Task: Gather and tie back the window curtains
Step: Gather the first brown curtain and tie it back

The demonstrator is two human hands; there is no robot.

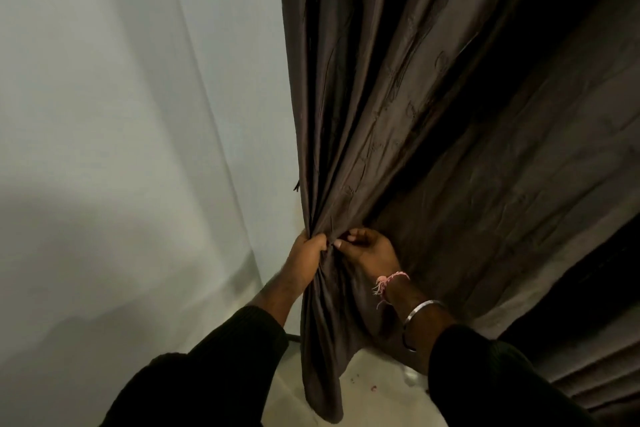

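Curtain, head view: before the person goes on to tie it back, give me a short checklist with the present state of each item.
1. Left hand grips the bunched brown curtain: ok.
2. Right hand is on the fabric beside the left, fingers curled into the folds: ok.
3. Whole width gathered: not ok; folds to the right hang loose and spread.
4. Tie-back, cord or hook in view: not ok; none shows.
5. Curtain's lower end hangs free below the hands, clear of the floor: ok.
6. Pink wrist thread and metal bangle clear of the fabric: cannot tell.
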